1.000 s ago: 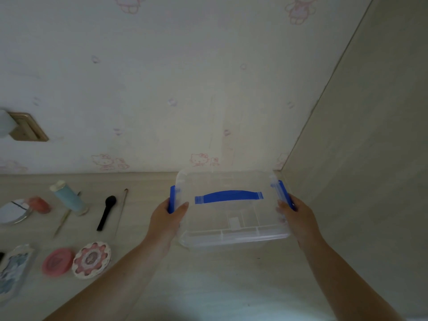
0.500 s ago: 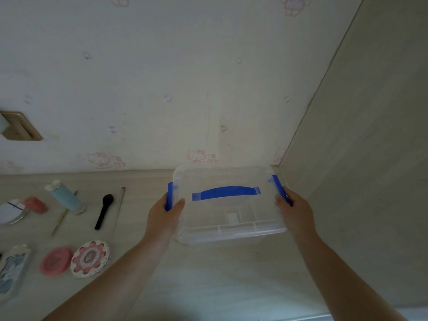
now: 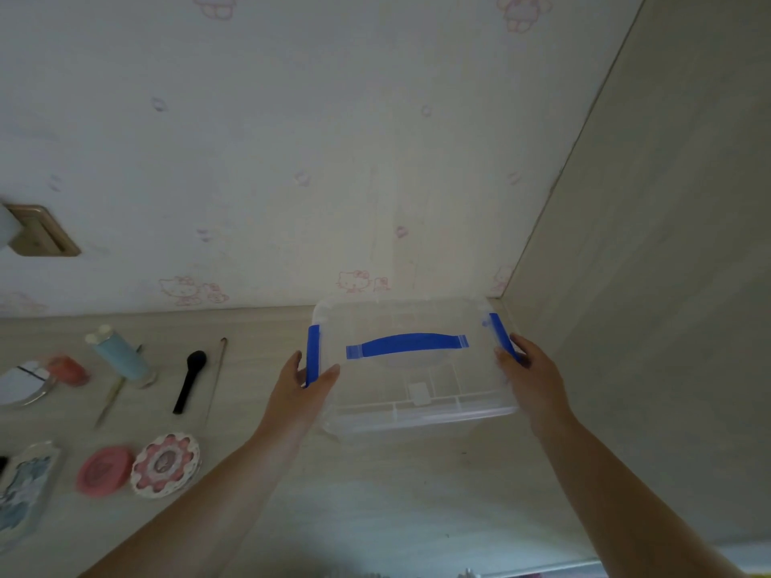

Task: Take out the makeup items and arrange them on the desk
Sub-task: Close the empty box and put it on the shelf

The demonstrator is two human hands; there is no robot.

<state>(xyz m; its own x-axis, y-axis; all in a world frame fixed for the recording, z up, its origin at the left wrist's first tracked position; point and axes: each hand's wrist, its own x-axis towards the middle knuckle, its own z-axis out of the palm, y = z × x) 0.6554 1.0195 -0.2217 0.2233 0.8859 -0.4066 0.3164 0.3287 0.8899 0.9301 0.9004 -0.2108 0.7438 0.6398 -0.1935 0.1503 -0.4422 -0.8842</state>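
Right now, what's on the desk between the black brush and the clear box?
Head view: only a thin stick-like tool lies between the black brush and the clear box; beyond it, bare desk up to the left hand.

A clear plastic storage box point(image 3: 411, 365), lid shut, blue handle point(image 3: 406, 345) and side clips, sits in the desk's point(image 3: 375, 494) far right corner. Along the left edge lie a pale blue tube point(image 3: 121, 357), black brush point(image 3: 190, 379), pink compact point(image 3: 105, 470) and flower-patterned palette point(image 3: 166, 464).

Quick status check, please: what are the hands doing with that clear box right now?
Left hand and right hand grip the clear box by its blue side clips. Box lid shut, no makeup visible inside. Makeup items laid out on desk to the left; nothing in the way.
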